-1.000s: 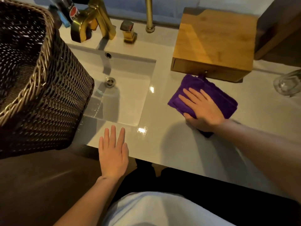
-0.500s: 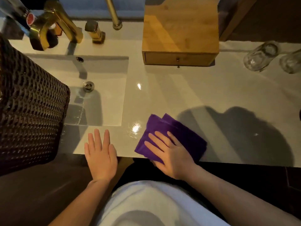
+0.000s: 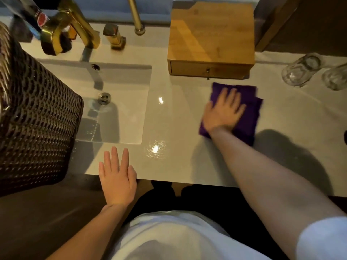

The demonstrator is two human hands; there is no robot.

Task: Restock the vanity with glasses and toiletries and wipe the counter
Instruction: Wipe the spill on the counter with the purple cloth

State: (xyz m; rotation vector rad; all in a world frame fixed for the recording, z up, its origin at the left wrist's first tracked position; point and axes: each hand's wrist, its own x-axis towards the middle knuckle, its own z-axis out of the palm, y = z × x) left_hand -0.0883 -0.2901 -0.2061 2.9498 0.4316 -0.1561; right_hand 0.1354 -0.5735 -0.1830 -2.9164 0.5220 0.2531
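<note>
Your right hand (image 3: 223, 111) lies flat with fingers spread on the folded purple cloth (image 3: 242, 117), pressing it down on the glossy pale stone counter (image 3: 176, 113) rather than curling round it. The cloth sits just in front of the bamboo drawer box (image 3: 211, 34), right of the white rectangular sink (image 3: 120, 102). Your left hand (image 3: 117, 177) rests relaxed and flat on the counter's front edge, holding nothing. The risk, as I judge it: with only palm pressure, the cloth can slip or bunch under you, and a wide stroke to the right could knock the two clear drinking glasses (image 3: 300, 70) lying near the cloth. A push forward would bump the drawer box. The dark woven wicker basket (image 3: 35, 113) stands at the left, well clear
</note>
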